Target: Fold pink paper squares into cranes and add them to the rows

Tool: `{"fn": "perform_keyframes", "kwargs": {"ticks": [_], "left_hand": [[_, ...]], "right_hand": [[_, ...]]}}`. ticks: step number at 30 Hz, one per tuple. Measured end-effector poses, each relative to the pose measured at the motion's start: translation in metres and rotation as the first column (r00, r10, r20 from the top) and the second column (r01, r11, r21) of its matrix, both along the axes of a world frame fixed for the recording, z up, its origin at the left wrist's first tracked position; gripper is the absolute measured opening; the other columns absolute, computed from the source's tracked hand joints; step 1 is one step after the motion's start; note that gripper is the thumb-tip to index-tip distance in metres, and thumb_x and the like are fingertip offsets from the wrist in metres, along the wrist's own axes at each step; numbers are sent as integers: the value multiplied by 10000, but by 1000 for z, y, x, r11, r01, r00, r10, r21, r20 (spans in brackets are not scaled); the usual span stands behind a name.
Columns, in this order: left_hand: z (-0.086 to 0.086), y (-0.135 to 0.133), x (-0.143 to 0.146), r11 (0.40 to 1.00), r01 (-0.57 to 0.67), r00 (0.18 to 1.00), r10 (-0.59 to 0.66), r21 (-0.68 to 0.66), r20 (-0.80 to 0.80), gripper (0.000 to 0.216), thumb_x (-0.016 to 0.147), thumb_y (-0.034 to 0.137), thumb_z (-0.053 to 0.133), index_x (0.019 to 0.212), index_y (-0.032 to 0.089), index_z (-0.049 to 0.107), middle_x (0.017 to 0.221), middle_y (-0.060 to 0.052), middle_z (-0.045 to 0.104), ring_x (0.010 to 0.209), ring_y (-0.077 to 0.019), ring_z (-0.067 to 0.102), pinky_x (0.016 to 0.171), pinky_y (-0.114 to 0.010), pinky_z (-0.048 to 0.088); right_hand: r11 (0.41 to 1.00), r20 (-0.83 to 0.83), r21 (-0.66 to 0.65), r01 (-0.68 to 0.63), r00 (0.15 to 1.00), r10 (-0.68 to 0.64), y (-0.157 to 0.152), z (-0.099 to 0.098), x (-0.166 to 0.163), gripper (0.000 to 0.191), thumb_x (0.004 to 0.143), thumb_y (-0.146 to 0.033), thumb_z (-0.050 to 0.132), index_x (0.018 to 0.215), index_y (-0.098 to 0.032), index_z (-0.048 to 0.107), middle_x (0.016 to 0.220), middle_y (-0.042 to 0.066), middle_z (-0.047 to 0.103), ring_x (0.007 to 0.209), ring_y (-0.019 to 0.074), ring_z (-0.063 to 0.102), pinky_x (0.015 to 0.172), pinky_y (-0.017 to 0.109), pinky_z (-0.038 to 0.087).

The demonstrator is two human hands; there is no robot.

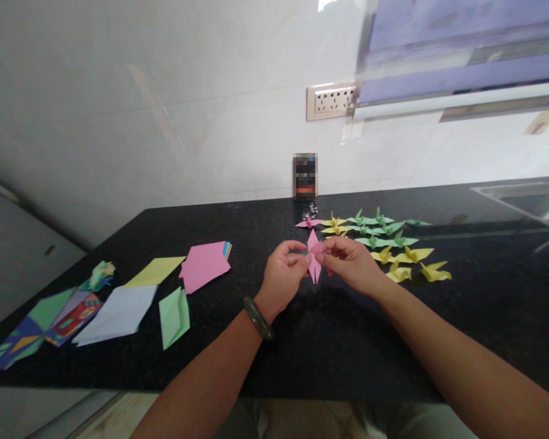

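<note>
Between my two hands, above the black countertop, is a pink origami paper [315,268] folded into a long narrow diamond, with a slit at its lower point. My left hand [286,271] pinches its left edge between thumb and fingers; a dark bangle circles that wrist. On the other side, my right hand [348,259] grips a raised pink flap near the middle. Just beyond the hands stands a finished pink paper crane [308,224]. Rows of yellow paper cranes [410,255] and green paper cranes [384,228] spread to the right of it.
Left on the black countertop [238,360] lie a pink paper stack [205,265], a folded green paper [174,317], white sheets [119,314], a yellow sheet [155,271] and colourful packaging [41,326]. A pixelated phone-like object [305,177] leans against the wall below a socket panel [332,100].
</note>
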State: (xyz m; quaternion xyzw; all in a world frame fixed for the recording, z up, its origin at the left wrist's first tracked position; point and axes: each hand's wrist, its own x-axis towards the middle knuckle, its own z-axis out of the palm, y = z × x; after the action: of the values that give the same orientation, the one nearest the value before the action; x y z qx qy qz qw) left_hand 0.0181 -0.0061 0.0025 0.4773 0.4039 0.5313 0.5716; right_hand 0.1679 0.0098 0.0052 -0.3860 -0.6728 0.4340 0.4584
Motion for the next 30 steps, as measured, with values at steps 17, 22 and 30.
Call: {"fn": "perform_keyframes", "kwargs": {"ticks": [17,22,30], "left_hand": [[2,-1,-4,959,184,965,-135,-216,224,221,580,212,728,731,97,614,613,-21,626,530,-96,577,545,-227,469],[0,1,-8,913,309,940,-251,-266,233,234,630,266,714,759,88,634,644,-52,640,558,-103,591,587,-232,468],[-3,3,-9,916,311,934,-245,-255,261,224,642,276,708,743,89,636,668,-66,650,587,-116,601,625,-250,476]], "right_hand": [[975,80,223,-5,997,-13,1,-2,6,91,725,-204,590,757,-181,672,680,12,596,595,109,525,543,238,414],[960,63,276,-44,998,28,2,0,8,132,710,-162,568,756,-198,687,677,9,592,618,114,535,584,251,425],[951,94,290,-111,992,87,1,4,10,136,727,-168,551,715,-205,681,704,21,597,649,127,554,607,266,435]]}}
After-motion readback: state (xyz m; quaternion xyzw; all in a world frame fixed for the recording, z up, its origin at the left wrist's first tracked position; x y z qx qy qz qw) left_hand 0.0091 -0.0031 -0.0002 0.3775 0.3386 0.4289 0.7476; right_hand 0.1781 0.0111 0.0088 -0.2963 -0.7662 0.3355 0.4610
